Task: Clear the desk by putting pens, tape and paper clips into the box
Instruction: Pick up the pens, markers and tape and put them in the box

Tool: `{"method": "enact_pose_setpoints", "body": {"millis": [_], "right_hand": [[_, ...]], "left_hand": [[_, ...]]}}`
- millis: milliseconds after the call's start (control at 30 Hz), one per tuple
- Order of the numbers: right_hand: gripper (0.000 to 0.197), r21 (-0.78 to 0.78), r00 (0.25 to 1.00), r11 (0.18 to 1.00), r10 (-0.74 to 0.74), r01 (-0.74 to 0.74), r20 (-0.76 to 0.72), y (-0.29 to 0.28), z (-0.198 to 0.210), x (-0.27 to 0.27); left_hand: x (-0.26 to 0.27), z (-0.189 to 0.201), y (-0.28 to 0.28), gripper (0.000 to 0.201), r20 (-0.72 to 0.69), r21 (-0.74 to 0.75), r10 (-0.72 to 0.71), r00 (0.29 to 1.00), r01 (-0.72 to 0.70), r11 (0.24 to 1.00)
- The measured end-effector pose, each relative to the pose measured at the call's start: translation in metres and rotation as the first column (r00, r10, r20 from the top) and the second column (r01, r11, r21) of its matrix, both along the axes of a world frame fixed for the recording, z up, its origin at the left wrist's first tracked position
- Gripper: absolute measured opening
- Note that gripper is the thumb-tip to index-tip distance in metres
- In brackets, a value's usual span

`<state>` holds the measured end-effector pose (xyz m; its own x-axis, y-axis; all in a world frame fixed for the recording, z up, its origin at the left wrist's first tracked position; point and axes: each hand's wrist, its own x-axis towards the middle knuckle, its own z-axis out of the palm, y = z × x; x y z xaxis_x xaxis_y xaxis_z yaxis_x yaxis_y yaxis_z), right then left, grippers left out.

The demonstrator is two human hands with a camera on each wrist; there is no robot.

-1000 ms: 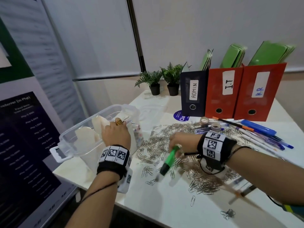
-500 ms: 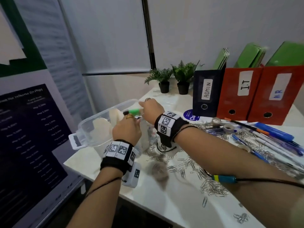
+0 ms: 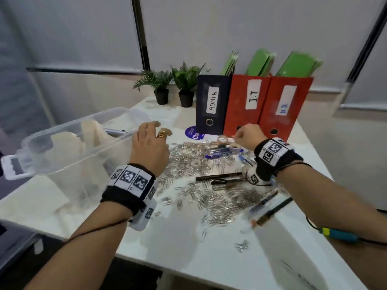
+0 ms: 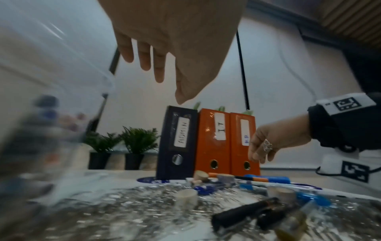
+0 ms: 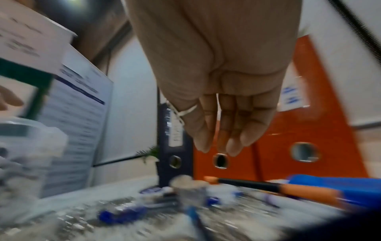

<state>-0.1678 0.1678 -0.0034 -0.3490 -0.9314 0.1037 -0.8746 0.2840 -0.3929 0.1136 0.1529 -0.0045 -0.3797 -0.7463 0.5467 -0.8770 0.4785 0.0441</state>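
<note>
— What's biggest on the white desk (image 3: 209, 266)?
— The clear plastic box (image 3: 69, 149) at left, pens inside; then the silver heap of paper clips (image 3: 209, 185) — blue and black pens (image 3: 219, 152) and small tape rolls (image 3: 196, 163) lie among it.
— The hands?
— The left hand (image 3: 149, 146) hangs beside the box rim, fingers loosely spread, holding nothing. The right hand (image 3: 248, 136) hovers over the far pens — fingers straight, together, empty.

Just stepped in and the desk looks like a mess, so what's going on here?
A person is clearing stationery into a clear plastic box. Their left hand hovers open beside the box's rim, holding nothing. Their right hand reaches, empty, over the tape rolls and pens near the binders. A big spread of paper clips covers the desk, and some pens are already in the box.
</note>
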Motion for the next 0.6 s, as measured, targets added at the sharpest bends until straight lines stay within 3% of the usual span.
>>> {"method": "enact_pose_setpoints", "body": {"millis": [167,300,400,467,533,600], "right_hand": [[0.026,0.201,0.949,0.935,-0.259,0.293,-0.179,0.040,-0.020,-0.077],[0.031,0.354,0.942,0.884,-0.224,0.304,-0.251,0.052,-0.024,-0.097],[0.035,0.405,0.957,0.881,-0.151,0.244,-0.249,0.056,-0.031,-0.097],[0.018,0.407,0.956,0.887,-0.113,0.220,-0.271,0.063,-0.039,-0.093],[0.007,0.388,0.951,0.899,-0.085,0.201,-0.296,0.066,-0.045,-0.090],[0.012,0.393,0.957,0.902,-0.067,0.179,-0.283,0.065,-0.048,-0.092]], "left_hand": [[-0.075,-0.011,-0.005,0.032,0.144,0.270,-0.165,0.976,0.121,0.955],[-0.127,-0.016,0.003,0.026,0.215,0.524,-0.413,0.885,0.253,0.814],[-0.150,-0.010,0.051,0.027,0.138,0.625,-0.727,0.673,0.510,0.591],[-0.159,-0.012,0.103,0.033,0.050,0.732,-0.888,0.457,0.588,0.344],[-0.159,-0.024,0.149,0.037,-0.035,0.815,-0.966,0.255,0.567,0.120],[-0.150,-0.041,0.179,0.039,0.004,0.852,-0.994,0.108,0.520,0.060]]}}
